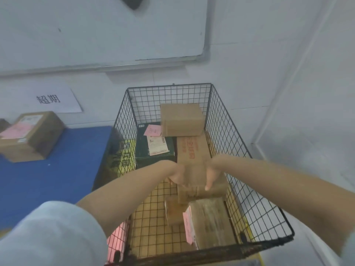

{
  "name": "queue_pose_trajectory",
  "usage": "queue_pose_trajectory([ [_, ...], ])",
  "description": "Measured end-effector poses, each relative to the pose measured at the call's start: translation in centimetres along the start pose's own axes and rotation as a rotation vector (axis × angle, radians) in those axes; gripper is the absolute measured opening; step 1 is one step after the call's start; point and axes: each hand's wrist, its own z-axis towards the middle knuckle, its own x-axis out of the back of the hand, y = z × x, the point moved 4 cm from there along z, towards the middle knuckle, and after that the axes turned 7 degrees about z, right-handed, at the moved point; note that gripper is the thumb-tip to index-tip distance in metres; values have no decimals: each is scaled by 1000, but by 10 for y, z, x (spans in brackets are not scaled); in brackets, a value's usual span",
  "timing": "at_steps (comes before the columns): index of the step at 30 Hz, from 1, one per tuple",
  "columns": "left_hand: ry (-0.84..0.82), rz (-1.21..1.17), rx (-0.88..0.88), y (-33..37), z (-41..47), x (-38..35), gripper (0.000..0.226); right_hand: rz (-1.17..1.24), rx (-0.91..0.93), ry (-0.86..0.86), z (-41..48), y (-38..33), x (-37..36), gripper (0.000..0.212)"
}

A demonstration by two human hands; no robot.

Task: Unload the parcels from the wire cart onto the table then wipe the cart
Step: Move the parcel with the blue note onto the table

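Observation:
The black wire cart (226, 131) stands in front of me against the wall, with several cardboard parcels inside. Both my arms reach into it. My left hand (177, 174) and my right hand (212, 175) grip the near end of a long brown box with red print (192, 152) from either side. A smaller brown box (182, 120) rests on its far end. A dark green box with labels (155, 143) lies to the left. Low at the near right lie a taped box with a pink label (209, 223) and a small brown box (172, 210).
The blue table (50, 169) is on my left, beside the cart. A cardboard parcel with a pink label (32, 135) sits at its far left. A white paper sign (51, 98) hangs on the wall above it. White wall closes in on the right.

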Motion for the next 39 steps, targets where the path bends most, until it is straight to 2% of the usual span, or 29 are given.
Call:
queue_pose_trajectory([
  [4,-8,-140,7,-2,5,-4,75,9,24,-82,10,-5,-4,81],
  [8,41,-396,43,-10,-3,3,98,173,83,-19,3,-9,9,88],
  [12,93,-571,94,-27,-14,15,73,335,147,-1,-7,-13,16,87],
  [16,82,-741,125,-37,-36,29,74,513,234,34,-17,-15,28,107],
  [19,130,-885,120,-41,-65,47,65,718,312,193,-36,-8,46,136],
  [21,233,-873,82,-48,-85,64,36,750,341,389,-64,0,61,121],
  [22,291,-852,61,-52,-93,73,31,765,359,488,-76,6,69,107],
  [24,398,-812,40,-60,-106,90,40,806,417,652,-96,17,83,88],
  [27,584,-869,53,-66,-116,110,60,843,497,819,-114,21,96,73],
  [29,683,-902,53,-65,-119,115,62,873,533,872,-116,18,98,82],
  [31,701,-940,50,-62,-120,114,68,886,509,890,-112,16,96,97],
  [35,613,-877,17,-60,-113,105,58,915,491,858,-106,15,88,110],
  [39,579,-898,4,-63,-103,97,61,971,487,890,-101,17,83,122],
])
